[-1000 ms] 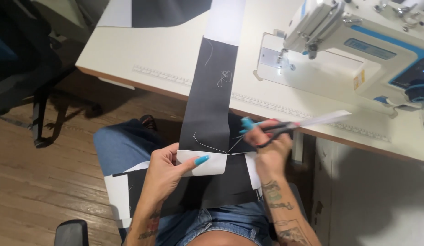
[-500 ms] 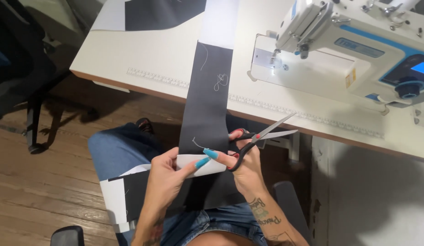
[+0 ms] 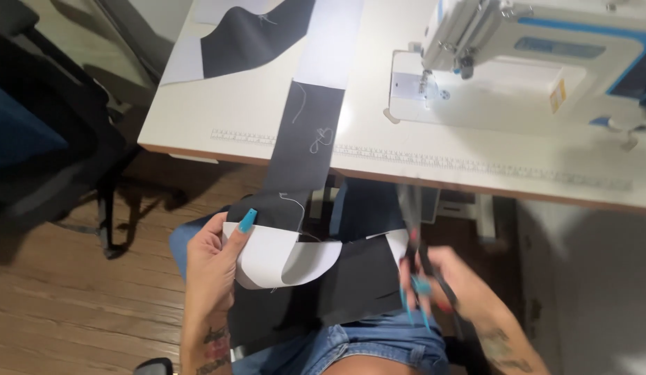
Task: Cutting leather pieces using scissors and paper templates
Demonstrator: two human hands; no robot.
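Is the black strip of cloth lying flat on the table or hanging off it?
Hanging off. The black strip runs over the table's edge down to the left hand at the lap.

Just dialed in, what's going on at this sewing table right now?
A person sits at a white table with a sewing machine on it. Their left hand grips the white end of a black and white fabric strip that runs from the tabletop down onto their lap. The right hand, blurred, holds a pair of scissors off to the side, clear of the strip. Loose white threads lie on the black part.
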